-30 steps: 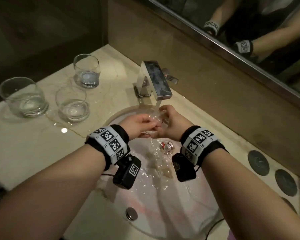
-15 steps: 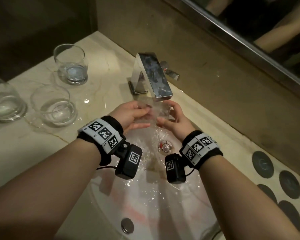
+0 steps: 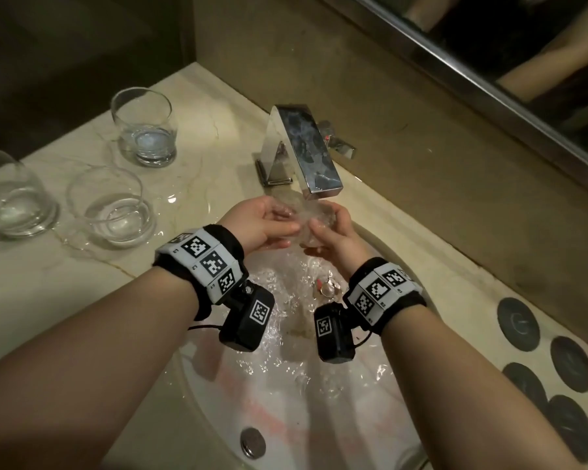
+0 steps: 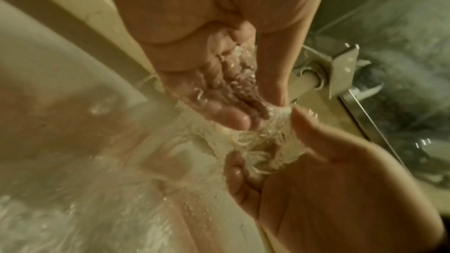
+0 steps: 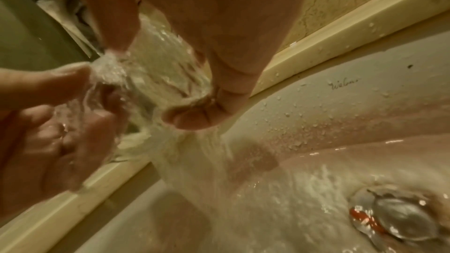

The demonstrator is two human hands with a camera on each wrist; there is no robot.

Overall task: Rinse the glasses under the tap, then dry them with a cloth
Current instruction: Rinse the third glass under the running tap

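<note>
A clear tumbler [image 3: 316,220] lies tilted under the chrome tap [image 3: 306,154], with water running over it into the white sink [image 3: 336,429]. My right hand [image 3: 333,235] grips its body from the right, fingers curled round it [image 5: 190,114]. From the left, my left hand [image 3: 272,222] pinches the rim between thumb and fingers. In the left wrist view water streams over the left hand's fingers [image 4: 226,114] and the glass [image 4: 265,141]. Three more tumblers [image 3: 145,130] [image 3: 112,205] [image 3: 11,195] stand upright on the marble counter at the left. No cloth is in view.
The counter [image 3: 48,300] around the three tumblers is wet. A metal drain plug [image 3: 326,288] sits in the sink under my wrists, and an overflow cap [image 3: 252,442] is at the near wall. Several dark round coasters [image 3: 520,323] lie at the right. A mirror [image 3: 489,62] runs along the back wall.
Both hands have lifted the tumbler closer under the spout and turned it. My left hand's fingers have opened out along the rim. The three tumblers on the counter have not moved.
</note>
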